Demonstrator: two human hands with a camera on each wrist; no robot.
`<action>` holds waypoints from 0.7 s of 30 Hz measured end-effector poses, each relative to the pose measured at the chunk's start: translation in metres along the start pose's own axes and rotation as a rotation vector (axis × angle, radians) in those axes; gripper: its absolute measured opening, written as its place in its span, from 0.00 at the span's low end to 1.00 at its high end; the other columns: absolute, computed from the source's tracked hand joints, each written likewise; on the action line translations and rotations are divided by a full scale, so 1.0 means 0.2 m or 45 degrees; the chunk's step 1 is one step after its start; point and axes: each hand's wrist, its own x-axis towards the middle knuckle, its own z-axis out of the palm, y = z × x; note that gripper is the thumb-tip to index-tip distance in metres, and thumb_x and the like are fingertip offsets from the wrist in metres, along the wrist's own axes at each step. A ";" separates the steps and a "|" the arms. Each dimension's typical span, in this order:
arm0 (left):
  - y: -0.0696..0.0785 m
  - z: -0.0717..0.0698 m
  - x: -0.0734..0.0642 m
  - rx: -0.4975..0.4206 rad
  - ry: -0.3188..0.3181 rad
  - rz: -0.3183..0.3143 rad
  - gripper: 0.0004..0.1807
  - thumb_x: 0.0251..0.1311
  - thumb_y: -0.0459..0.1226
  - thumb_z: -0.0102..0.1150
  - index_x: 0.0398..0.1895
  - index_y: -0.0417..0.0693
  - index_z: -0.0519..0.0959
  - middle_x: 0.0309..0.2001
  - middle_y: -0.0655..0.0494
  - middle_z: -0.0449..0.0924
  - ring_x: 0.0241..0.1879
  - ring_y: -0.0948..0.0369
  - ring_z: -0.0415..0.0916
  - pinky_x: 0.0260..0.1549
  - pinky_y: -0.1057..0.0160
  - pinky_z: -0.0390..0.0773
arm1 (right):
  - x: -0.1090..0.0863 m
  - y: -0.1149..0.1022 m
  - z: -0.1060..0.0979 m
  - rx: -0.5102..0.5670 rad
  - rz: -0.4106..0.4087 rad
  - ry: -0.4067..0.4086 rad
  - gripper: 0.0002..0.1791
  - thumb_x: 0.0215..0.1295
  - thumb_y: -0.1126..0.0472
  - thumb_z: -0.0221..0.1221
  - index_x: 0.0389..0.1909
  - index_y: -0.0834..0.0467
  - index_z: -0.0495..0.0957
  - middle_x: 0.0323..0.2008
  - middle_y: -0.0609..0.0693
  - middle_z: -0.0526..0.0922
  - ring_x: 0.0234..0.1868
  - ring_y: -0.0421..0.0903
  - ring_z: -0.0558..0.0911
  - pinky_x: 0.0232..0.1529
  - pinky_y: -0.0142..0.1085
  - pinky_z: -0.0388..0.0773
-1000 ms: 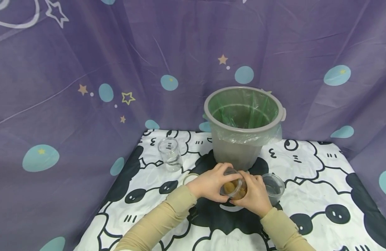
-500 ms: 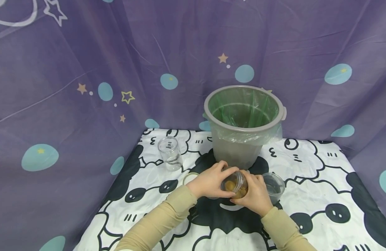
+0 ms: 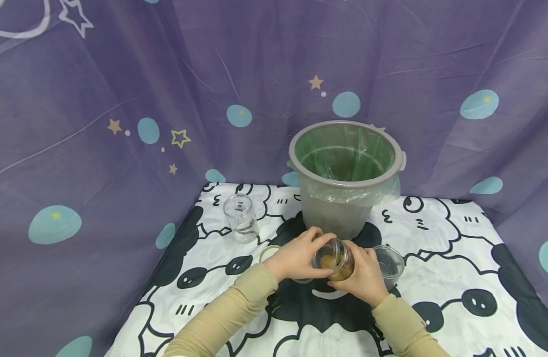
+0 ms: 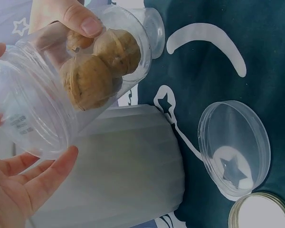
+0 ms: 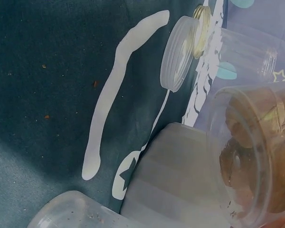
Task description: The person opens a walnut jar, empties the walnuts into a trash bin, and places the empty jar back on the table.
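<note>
My right hand [image 3: 363,272] grips the base end of a clear plastic jar [image 4: 116,97] with several walnuts [image 4: 88,80] in it. The jar is tilted, its threaded end toward my left hand [image 3: 301,255]. My left hand holds that end, its thumb and fingers spread round it; in the left wrist view its fingertips [image 4: 66,156] are right by the threads. The right wrist view has the walnuts [image 5: 249,118] close up behind the clear wall. On the cloth below lie a clear lid [image 4: 262,156] and a gold-rimmed lid [image 4: 261,213].
Just behind the hands stands a grey bin [image 3: 332,218] with a green-tinted bag liner [image 3: 345,158]. A second clear jar [image 3: 242,220] is at the back left, and another clear container [image 3: 389,265] stands right beside my right hand. Small crumbs [image 5: 46,116] dot the dark cloth.
The jar has turned slightly between the hands, and the walnuts show a little farther right in it. Both hands keep their hold in nearly the same place.
</note>
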 end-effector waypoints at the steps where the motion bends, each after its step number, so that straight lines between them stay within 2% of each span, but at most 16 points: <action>1: 0.00 0.00 0.00 -0.004 0.014 0.005 0.41 0.53 0.55 0.63 0.68 0.53 0.61 0.53 0.50 0.64 0.48 0.60 0.69 0.49 0.63 0.76 | 0.00 0.00 0.00 0.012 0.012 -0.003 0.53 0.22 0.50 0.81 0.57 0.59 0.69 0.47 0.55 0.80 0.43 0.53 0.70 0.43 0.46 0.67; 11: -0.01 -0.01 0.00 -0.052 0.091 0.058 0.39 0.53 0.51 0.65 0.66 0.50 0.61 0.57 0.47 0.62 0.52 0.57 0.70 0.50 0.64 0.77 | 0.01 0.01 -0.03 0.099 0.099 -0.001 0.52 0.25 0.53 0.81 0.59 0.59 0.68 0.49 0.57 0.79 0.44 0.54 0.68 0.42 0.47 0.66; 16: -0.02 0.00 0.01 -0.077 0.137 0.099 0.39 0.51 0.49 0.67 0.63 0.46 0.61 0.56 0.47 0.61 0.50 0.58 0.70 0.50 0.65 0.76 | 0.01 0.02 -0.04 0.143 0.126 0.010 0.53 0.25 0.54 0.80 0.60 0.61 0.66 0.50 0.60 0.78 0.45 0.56 0.68 0.44 0.48 0.66; 21: -0.03 0.00 0.01 -0.075 0.173 0.149 0.40 0.48 0.47 0.70 0.60 0.44 0.61 0.55 0.46 0.60 0.48 0.59 0.70 0.46 0.67 0.76 | 0.02 0.02 -0.07 0.169 0.178 0.010 0.53 0.28 0.56 0.80 0.61 0.60 0.65 0.49 0.61 0.78 0.45 0.55 0.67 0.41 0.48 0.68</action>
